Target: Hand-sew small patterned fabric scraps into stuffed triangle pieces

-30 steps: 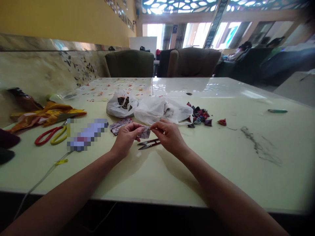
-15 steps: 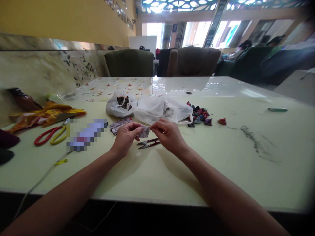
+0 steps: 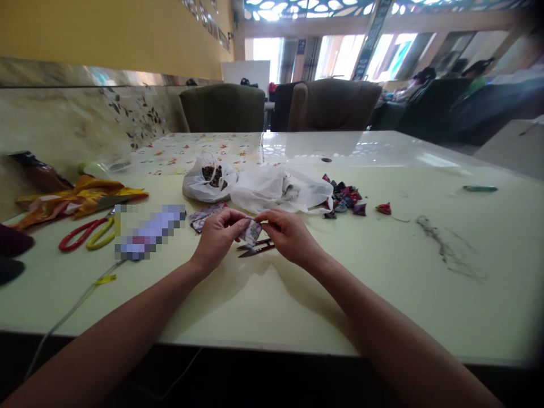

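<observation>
My left hand (image 3: 217,235) is closed, its thumb and fingers pinching a small piece of patterned fabric (image 3: 252,233) in pale grey and mauve. At the fabric's upper right edge, the fingertips of my right hand (image 3: 288,231) are pinched together on it; whether they also hold something thin, such as a needle, I cannot tell. Beneath the hands lie thread snips (image 3: 249,253) with dark red handles, partly covered by the fabric and my right hand. More patterned cloth (image 3: 204,216) rests on the table just behind my left hand.
White plastic bags (image 3: 272,190), one holding dark bits, lie beyond my hands. Right of them sit small stuffed fabric pieces (image 3: 346,199) and loose threads (image 3: 442,241). Red-and-yellow-handled scissors (image 3: 100,233), a blurred-out object (image 3: 151,232) with a cable and an orange wrapper (image 3: 85,195) are at left.
The fabric piece has turned and hangs lower between my hands, showing more of its face. My right fingertips have shifted slightly left along its edge.
</observation>
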A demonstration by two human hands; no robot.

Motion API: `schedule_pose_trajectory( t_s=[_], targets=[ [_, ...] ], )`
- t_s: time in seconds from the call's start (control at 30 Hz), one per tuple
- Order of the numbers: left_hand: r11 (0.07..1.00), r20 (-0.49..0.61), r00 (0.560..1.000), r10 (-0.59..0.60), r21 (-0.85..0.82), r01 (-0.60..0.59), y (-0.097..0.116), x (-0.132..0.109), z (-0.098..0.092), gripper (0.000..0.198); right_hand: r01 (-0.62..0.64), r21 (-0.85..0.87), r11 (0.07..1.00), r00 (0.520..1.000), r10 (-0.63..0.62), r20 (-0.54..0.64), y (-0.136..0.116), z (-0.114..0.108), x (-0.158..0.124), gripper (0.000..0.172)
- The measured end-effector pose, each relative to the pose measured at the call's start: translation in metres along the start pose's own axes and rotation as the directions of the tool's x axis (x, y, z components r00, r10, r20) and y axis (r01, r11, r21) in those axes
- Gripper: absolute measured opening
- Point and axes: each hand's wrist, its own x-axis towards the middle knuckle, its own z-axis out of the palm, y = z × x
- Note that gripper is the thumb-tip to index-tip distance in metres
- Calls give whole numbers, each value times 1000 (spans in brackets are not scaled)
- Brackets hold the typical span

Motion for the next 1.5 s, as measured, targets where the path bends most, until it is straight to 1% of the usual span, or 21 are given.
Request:
schedule_pose_trajectory(
  t_s=[0.17, 0.3, 0.53, 0.67, 0.8, 1.03, 1.23, 1.4, 1.5],
  targets=[
    [999, -8, 1000, 16, 35, -16, -2, 0, 0, 21, 17, -7, 1000, 1000, -17, -7, -1, 1, 0, 19],
    [1000, 4, 1000, -9, 1, 9, -2, -1, 1, 21, 29, -7, 1000, 999, -29, -19, -2, 2, -1, 18],
    [974, 19, 988, -154, -168, 155, -1, 1, 2, 25, 13, 9, 1000, 999, -12, -45, 0, 2, -1, 18],
    [935, 66, 970, -234, -259, 243, -1, 3, 2, 24, 4, 35, 999, 999, -2, -48, 1, 1, 0, 18],
    [891, 113, 953, -280, -339, 302, -2, 5, 1, 23, -4, 104, 995, 998, 10, -58, 3, 0, 1, 17],
    [835, 162, 940, -299, -433, 340, -1, 5, 0, 20, -53, 234, 971, 997, 63, -35, 7, 0, 2, 17],
    [812, 204, 932, -300, -458, 362, 0, 5, 0, 18, -77, 345, 935, 996, 89, -17, 10, 2, 3, 16],
    [823, 243, 924, -295, -427, 375, -3, 5, -2, 19, -77, 345, 935, 995, 94, -33, 13, 4, 3, 14],
    [831, 260, 921, -290, -409, 377, -4, 4, 0, 19, -66, 309, 949, 995, 84, -45, 12, 5, 2, 12]
  ],
)
